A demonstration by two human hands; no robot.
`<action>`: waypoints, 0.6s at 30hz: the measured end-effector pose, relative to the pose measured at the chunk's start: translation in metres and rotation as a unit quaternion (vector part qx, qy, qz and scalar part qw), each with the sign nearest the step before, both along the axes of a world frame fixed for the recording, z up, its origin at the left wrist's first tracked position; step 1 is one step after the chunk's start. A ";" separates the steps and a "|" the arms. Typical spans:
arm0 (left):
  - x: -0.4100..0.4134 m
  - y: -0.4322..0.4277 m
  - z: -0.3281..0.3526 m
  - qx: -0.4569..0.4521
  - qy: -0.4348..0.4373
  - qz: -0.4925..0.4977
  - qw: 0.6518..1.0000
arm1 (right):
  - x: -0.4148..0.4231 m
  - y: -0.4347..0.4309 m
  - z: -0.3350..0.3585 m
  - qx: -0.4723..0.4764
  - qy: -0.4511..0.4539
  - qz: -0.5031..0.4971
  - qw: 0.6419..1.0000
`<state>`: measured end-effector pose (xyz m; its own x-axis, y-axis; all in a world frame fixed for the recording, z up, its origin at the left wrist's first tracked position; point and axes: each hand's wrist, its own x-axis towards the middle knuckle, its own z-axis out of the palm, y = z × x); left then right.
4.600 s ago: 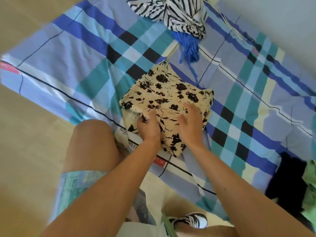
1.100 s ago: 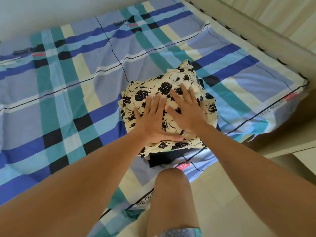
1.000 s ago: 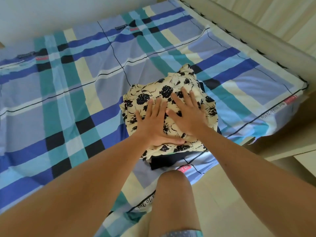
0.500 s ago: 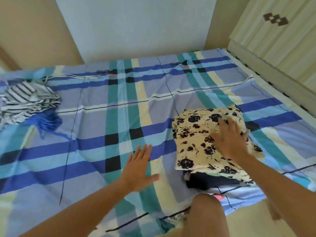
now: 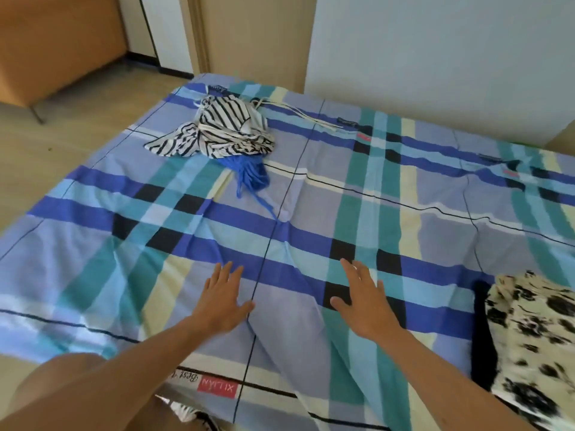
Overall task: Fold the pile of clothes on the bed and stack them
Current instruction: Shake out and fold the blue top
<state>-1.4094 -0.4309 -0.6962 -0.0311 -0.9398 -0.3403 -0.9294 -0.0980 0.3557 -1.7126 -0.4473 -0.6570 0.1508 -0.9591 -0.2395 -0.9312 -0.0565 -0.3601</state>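
Left hand and right hand are held spread, empty, over the blue-green plaid bed sheet. The folded cream black-floral garment is stacked at right. Next, the crumpled black-white striped garment at the far side likely needs fetching.

Bed fills the view, with the wall behind its far edge and the floor to its left. Unfolded garment heap far left on the bed; a knitted piece sticks out from under its near side. Folded stack at near right. Left hand and right hand side by side over the near middle, between heap and stack, well apart from both.
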 end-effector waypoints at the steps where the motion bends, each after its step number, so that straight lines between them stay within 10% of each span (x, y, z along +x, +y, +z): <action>1: 0.012 -0.002 -0.006 0.001 0.003 0.005 1.000 | 0.017 -0.007 -0.004 0.012 -0.002 0.011 1.000; 18: 0.074 -0.131 0.015 0.052 0.096 0.093 0.990 | 0.235 -0.240 -0.040 -0.013 0.074 0.108 0.991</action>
<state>-1.3351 -0.5620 -0.6817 0.0661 -0.8956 -0.4400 -0.8086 -0.3065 0.5023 -1.4774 -0.6876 -0.6973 0.3186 -0.9146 -0.2488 -0.9387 -0.2681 -0.2167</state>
